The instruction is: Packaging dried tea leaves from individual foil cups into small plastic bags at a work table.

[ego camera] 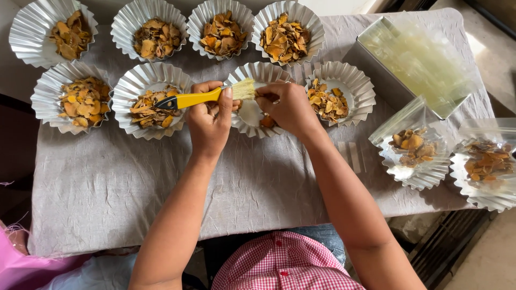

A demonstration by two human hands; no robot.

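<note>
A: What do you have in your left hand?

B: A brush with a yellow handle, a black tip at its end and pale bristles. Your fingers are curled tight around the handle, thumb on top. It lies level at the centre of the frame, bristles pointing right.

A: And your right hand?

B: Its fingertips are pressed together right at the bristles, pinching at them or at something small there; you cannot tell which from here. Both hands hover over the fluted foil cup in the middle of the frame, which shows mostly bare white base and one orange chip beside your right hand.

A: What sits around that cup?

B: Just left of it, a foil cup of dried orange-brown chips lies under the brush handle; further left is another filled cup. Just right, a half-filled cup touches the middle one. Along the top edge of the frame runs a row of four filled cups.

A: Anything further out?

B: At right centre, two filled cups wrapped in clear plastic bags sit side by side. Above them, in the upper right, a metal tray holds a stack of clear bags. Everything rests on a tabletop covered by a creased grey cloth. Your red checked shirt shows at the bottom edge.
</note>
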